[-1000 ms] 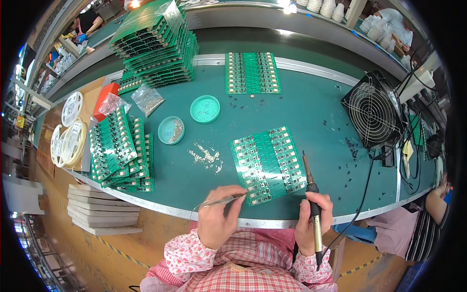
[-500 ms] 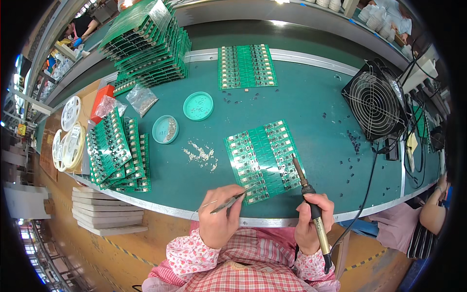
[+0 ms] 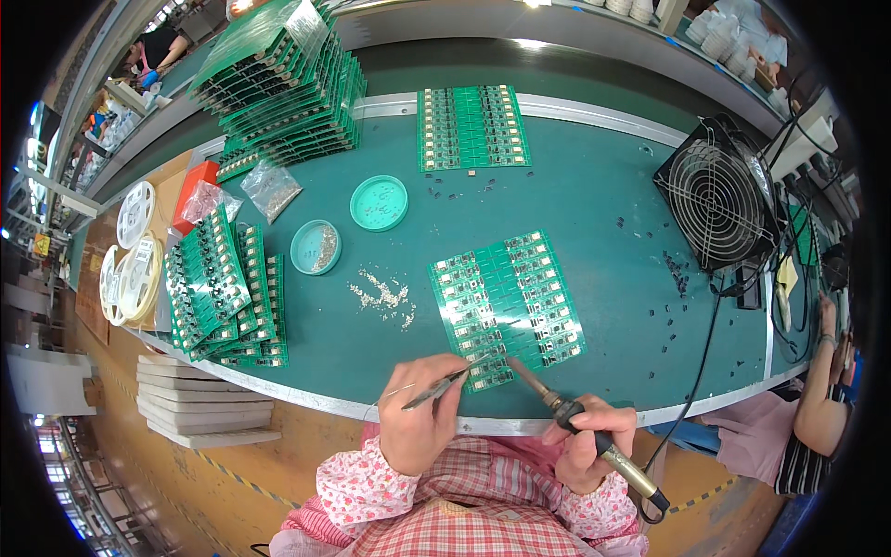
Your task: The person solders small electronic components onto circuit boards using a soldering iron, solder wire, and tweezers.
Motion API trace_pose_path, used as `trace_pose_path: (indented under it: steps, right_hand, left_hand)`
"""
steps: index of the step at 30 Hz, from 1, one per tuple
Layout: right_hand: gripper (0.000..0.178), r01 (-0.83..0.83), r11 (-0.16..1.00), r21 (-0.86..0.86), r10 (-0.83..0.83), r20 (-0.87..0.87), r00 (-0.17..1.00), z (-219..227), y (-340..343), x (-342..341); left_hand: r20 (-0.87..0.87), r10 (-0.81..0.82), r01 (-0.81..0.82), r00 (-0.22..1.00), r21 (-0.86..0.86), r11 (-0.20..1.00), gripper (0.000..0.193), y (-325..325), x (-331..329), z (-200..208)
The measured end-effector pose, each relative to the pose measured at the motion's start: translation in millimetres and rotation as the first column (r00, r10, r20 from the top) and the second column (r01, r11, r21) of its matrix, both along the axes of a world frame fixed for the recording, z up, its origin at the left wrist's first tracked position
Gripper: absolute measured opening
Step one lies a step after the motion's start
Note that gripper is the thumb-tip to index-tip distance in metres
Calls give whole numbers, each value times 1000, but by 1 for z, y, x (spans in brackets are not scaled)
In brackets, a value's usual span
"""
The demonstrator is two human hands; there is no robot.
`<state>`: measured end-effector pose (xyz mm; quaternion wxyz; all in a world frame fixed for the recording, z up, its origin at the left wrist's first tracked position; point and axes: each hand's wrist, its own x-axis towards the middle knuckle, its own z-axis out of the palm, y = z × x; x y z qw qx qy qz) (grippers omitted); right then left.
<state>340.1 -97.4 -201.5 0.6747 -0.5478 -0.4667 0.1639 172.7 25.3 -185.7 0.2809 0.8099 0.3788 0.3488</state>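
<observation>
A green circuit board panel (image 3: pixel 509 306) with rows of small parts lies near the front edge of the table. Tweezers (image 3: pixel 432 391) are pinched in my left hand (image 3: pixel 419 408), their tips over the lower left corner of the panel. My right hand (image 3: pixel 591 436) grips a soldering iron (image 3: pixel 608 448) by its handle. The iron's tip points to the left and is at the lower left part of the panel, close to the tweezer tips. Whether either tip touches a part is too small to tell.
Left of the panel are loose pale components (image 3: pixel 382 295), two round dishes (image 3: pixel 379 203), stacked boards (image 3: pixel 218 292) and reels (image 3: pixel 139 269). A tall board stack (image 3: pixel 288 93) and another panel (image 3: pixel 473 128) stand farther back. At right are a black fan (image 3: pixel 715 195), scattered dark chips (image 3: pixel 676 274) and a cord.
My right hand has swung the soldering iron's tip left and down, from the panel's right edge to its lower left part. My left hand with the tweezers has stayed almost still.
</observation>
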Motion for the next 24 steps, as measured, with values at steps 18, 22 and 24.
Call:
trace_pose_path:
  steps: [18,22,24]
  right_hand:
    - [28,-88,994,66,78,136,988,13,17,-4]
    - [15,-126,981,145,114,90,989,10,17,0]
    - [14,-107,993,41,103,97,990,9,14,3]
  left_hand:
    - [-4,11,-11,1000,-20,1000,23,0,-2,-2]
    - [-3,14,-15,1000,-28,999,24,0,-2,-1]
    - [-1,14,-14,1000,-25,1000,24,0,-3,-1]
